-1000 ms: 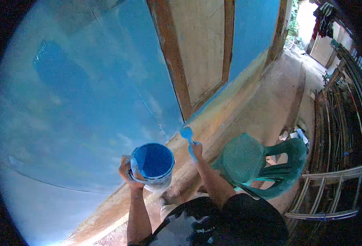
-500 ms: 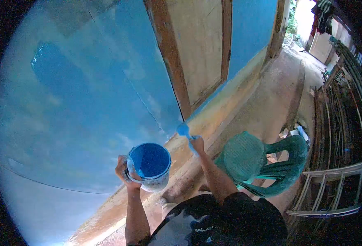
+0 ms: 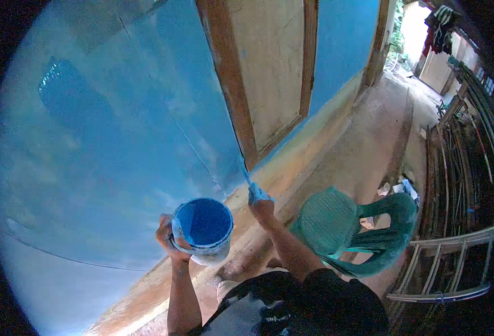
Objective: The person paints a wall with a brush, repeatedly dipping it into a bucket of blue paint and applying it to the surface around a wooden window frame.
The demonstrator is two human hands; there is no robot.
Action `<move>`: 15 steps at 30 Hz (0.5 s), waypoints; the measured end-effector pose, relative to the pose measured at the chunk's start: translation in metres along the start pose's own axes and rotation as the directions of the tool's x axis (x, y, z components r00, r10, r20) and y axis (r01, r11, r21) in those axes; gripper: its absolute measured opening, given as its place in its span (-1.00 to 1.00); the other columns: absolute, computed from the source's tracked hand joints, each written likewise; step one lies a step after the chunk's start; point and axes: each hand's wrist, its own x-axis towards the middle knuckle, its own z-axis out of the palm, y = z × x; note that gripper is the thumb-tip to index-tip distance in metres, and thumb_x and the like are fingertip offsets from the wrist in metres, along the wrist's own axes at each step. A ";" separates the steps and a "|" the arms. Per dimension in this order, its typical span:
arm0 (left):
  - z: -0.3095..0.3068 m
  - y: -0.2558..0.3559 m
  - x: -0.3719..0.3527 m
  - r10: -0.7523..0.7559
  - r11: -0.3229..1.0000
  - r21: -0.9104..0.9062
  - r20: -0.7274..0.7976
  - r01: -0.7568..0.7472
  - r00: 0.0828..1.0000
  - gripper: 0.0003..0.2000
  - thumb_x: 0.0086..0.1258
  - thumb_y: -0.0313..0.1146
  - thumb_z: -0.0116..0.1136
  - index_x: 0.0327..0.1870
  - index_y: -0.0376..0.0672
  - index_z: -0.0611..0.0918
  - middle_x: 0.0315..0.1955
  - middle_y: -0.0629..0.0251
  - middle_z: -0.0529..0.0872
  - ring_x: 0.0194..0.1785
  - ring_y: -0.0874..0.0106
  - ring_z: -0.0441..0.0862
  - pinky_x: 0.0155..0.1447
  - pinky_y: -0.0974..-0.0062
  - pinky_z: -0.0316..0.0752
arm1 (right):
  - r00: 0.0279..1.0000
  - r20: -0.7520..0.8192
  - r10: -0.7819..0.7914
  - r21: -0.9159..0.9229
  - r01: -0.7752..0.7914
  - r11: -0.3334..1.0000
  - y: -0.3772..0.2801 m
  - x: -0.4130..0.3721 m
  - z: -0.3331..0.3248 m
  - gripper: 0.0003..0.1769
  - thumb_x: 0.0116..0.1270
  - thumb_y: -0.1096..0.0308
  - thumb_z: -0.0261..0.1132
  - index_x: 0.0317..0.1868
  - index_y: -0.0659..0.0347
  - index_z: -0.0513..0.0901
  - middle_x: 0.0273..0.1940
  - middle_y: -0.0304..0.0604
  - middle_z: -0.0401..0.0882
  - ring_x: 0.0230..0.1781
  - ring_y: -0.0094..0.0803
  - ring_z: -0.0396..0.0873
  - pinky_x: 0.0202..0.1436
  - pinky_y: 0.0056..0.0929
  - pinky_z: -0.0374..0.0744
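Note:
My left hand (image 3: 171, 238) is wrapped round the handle on the side of a paint bucket (image 3: 213, 252), whose inside is coated in blue. Blue paint (image 3: 202, 221) shows inside it. My right hand (image 3: 262, 209) is closed on a paint-covered paintbrush (image 3: 252, 190). The brush points up toward the lower corner of the brown door frame (image 3: 230, 84), where the blue wall (image 3: 135, 145) ends; whether it touches cannot be made out. A darker wet patch of paint (image 3: 71, 92) shines on the upper left of the wall.
A green plastic chair (image 3: 328, 218) stands to my right on the floor (image 3: 370, 134). Beyond it lie a wooden ladder (image 3: 454, 241) and a stack of long poles (image 3: 454, 157). Scraps (image 3: 406, 187) lie behind the chair. A bright doorway (image 3: 417, 33) opens at the far end.
My right hand has moved down and slightly left, and the paintbrush has turned so its end lies by the door frame's corner. The bucket stays nearly in place.

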 end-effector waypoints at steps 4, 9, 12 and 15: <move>0.005 -0.002 -0.004 0.049 0.999 -0.012 -0.022 -0.049 0.999 -0.73 0.44 -0.14 0.01 -0.14 -0.14 0.34 -0.41 0.22 0.43 -0.36 0.38 0.33 -0.30 0.35 0.26 | 0.999 0.028 -0.018 -0.111 0.021 0.994 0.007 -0.019 0.025 -0.81 0.37 0.19 0.17 -0.14 0.09 0.57 -0.55 -0.15 0.56 -0.64 -0.15 0.57 -0.63 -0.19 0.49; 0.008 0.002 0.004 -0.035 0.997 -0.068 0.056 0.039 0.998 -0.65 0.44 -0.01 0.02 -0.19 -0.15 0.36 -0.45 0.24 0.42 -0.36 0.37 0.34 -0.31 0.35 0.26 | 0.987 0.136 0.088 -0.105 -0.075 0.992 0.028 -0.046 0.057 -0.79 0.36 0.18 0.17 -0.29 0.11 0.61 -0.56 -0.11 0.59 -0.61 -0.12 0.59 -0.57 -0.14 0.53; 0.003 0.003 0.004 -0.077 0.995 -0.056 0.106 0.083 0.991 -0.62 0.42 0.02 0.04 -0.21 -0.15 0.37 -0.46 0.26 0.42 -0.36 0.37 0.34 -0.30 0.35 0.27 | 0.939 0.255 0.229 -0.090 -0.213 0.973 0.032 -0.055 0.063 -0.67 0.35 0.13 0.15 -0.47 0.15 0.64 -0.53 0.00 0.62 -0.57 0.01 0.59 -0.51 -0.04 0.54; 0.000 0.005 0.008 -0.114 0.993 -0.031 0.110 0.118 0.987 -0.63 0.40 0.01 0.05 -0.21 -0.15 0.37 -0.46 0.26 0.43 -0.36 0.37 0.34 -0.29 0.34 0.27 | 0.801 0.263 0.538 0.059 -0.570 0.820 0.028 -0.041 0.059 -0.55 0.34 0.06 0.11 -0.55 0.21 0.64 -0.49 0.10 0.62 -0.48 0.12 0.59 -0.39 0.02 0.54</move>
